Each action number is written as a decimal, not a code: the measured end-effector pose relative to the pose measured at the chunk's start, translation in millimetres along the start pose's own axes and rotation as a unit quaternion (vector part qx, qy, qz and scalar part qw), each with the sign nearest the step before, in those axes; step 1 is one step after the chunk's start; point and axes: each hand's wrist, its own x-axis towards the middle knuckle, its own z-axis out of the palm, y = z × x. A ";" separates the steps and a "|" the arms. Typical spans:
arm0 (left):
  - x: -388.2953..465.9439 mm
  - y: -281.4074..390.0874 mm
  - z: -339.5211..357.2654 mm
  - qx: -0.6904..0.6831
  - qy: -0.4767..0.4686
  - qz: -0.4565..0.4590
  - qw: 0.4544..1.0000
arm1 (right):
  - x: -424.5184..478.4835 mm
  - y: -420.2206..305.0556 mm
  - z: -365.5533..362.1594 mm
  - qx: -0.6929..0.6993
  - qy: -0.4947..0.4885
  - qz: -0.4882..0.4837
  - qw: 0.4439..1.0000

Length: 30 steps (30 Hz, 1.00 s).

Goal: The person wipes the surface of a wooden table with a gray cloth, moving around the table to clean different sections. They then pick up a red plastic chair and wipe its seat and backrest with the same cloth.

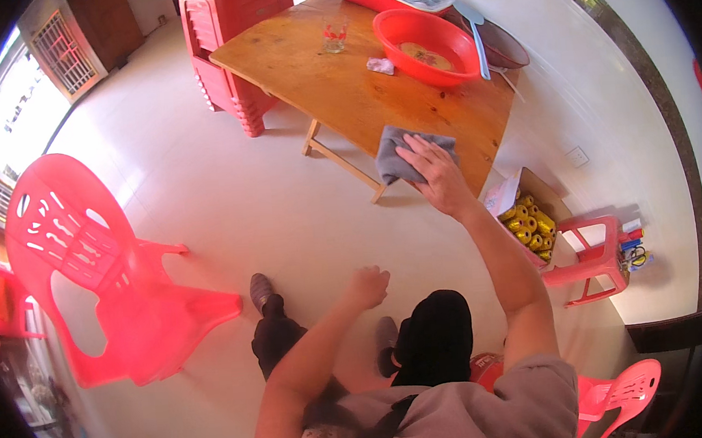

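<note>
My right hand (441,176) lies on a folded grey cloth (392,158), fingers spread over it. The cloth rests at the near edge of a wooden folding table (291,58), overlapping that edge a little. Over the floor in front of my body, my left hand (369,286) is loosely curled with nothing seen in it. Farther back on the tabletop are a red plastic basin (465,58), a small crumpled pinkish-white cloth or tissue (380,65) and a drinking glass (334,37) with a red pattern.
Red stacked chairs (232,93) stand beyond the table. A red plastic chair (119,308) is at my left. To the right are an open carton (502,193) of gold-wrapped rolls (528,225) and a red stool (599,275). A light-blue fly swatter (479,42) leans by the basin.
</note>
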 end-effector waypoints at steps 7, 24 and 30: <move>-4.5 15.7 -14.6 0.028 -0.033 -0.002 0.999 | -42.8 25.4 -25.2 -0.008 0.015 0.044 0.999; -16.1 9.0 -23.3 0.026 -0.010 0.004 1.000 | 13.1 210.5 -9.1 -0.143 0.086 0.276 0.946; -14.5 9.6 -26.6 0.029 -0.013 -0.005 0.999 | 5.9 178.2 -0.6 -0.163 0.087 0.257 0.949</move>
